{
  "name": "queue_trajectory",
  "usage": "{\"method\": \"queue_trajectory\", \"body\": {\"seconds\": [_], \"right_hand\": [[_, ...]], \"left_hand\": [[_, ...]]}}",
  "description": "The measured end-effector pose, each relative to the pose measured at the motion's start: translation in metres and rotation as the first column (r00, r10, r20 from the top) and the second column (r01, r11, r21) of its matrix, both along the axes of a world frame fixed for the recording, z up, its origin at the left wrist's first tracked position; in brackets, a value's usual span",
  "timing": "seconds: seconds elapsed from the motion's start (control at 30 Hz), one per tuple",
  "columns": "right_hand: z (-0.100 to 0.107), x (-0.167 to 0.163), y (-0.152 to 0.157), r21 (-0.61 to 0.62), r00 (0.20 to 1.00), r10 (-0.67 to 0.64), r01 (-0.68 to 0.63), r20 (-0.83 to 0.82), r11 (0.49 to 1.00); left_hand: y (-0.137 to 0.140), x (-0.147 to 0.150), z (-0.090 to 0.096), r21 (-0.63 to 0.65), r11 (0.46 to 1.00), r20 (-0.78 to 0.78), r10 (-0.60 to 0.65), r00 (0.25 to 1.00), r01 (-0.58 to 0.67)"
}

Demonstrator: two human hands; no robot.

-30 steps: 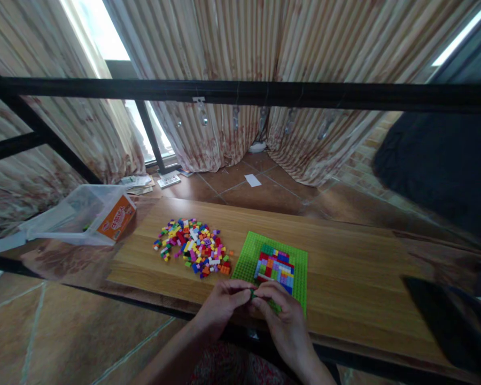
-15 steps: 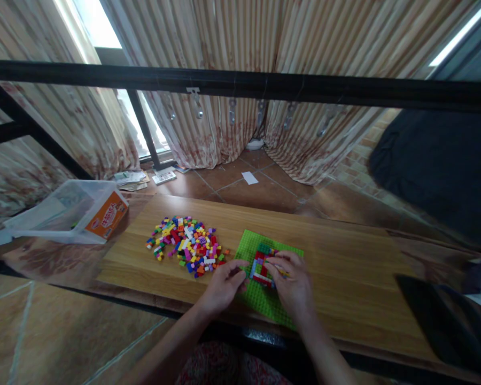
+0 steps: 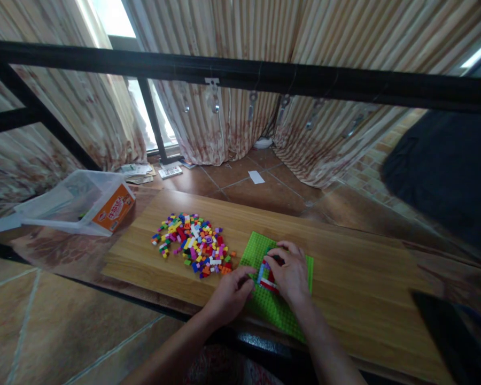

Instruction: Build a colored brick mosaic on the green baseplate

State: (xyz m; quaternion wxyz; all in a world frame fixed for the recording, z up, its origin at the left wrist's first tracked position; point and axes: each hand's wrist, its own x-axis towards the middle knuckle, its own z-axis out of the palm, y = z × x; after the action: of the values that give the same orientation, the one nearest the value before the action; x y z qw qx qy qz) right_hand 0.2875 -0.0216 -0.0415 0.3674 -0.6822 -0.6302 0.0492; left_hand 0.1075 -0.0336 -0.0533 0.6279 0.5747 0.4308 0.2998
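Note:
On a green studded baseplate point(image 3: 278, 315) sits a low build of toy building bricks point(image 3: 268, 284), with red, white and light blue ones showing. My right hand point(image 3: 292, 272) covers its far and right parts. Thumb and fingers there are bent round a dark red brick, partly hidden by the hand. Just left of the build, my left hand point(image 3: 231, 294) hovers at the baseplate's edge. Its thumb and forefinger are closed toward each other, and anything between them is too small to make out. A pile of loose bricks point(image 3: 200, 243) in many colours lies to the left.
The wooden board point(image 3: 353, 272) carries the baseplate and the pile. A clear plastic bin point(image 3: 78, 200) with an orange label lies at the left. A black rail point(image 3: 232, 72) crosses beyond the board, before striped curtains point(image 3: 232, 128). A dark flat object point(image 3: 444, 326) is at the right.
The head view has shifted, so the scene sits slightly further right. My right hand has moved toward the far side of the build, covering more of it. My left hand stays beside it.

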Motion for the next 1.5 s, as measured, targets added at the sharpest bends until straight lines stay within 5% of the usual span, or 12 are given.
{"method": "queue_trajectory", "body": {"seconds": [0.6, 1.1, 1.33, 1.5], "right_hand": [[-0.001, 0.003, 0.004, -0.033, 0.993, 0.116, -0.116, 0.002, 0.993], [0.002, 0.004, 0.01, -0.076, 0.981, 0.121, -0.134, -0.154, 0.988], [0.005, -0.001, -0.022, 0.087, 0.982, 0.062, -0.047, -0.179, 0.995], [0.001, -0.022, -0.063, 0.042, 0.977, 0.149, -0.144, -0.151, 0.989]], "left_hand": [[-0.001, 0.001, 0.001, 0.092, 0.996, -0.118, -0.012, 0.993, 0.023], [-0.001, 0.002, -0.001, 0.059, 0.998, -0.051, 0.012, 0.999, -0.008], [-0.003, 0.005, 0.003, -0.029, 0.996, 0.021, 0.082, 0.996, -0.082], [-0.003, 0.003, 0.001, 0.021, 0.997, 0.003, 0.072, 0.997, -0.072]]}}
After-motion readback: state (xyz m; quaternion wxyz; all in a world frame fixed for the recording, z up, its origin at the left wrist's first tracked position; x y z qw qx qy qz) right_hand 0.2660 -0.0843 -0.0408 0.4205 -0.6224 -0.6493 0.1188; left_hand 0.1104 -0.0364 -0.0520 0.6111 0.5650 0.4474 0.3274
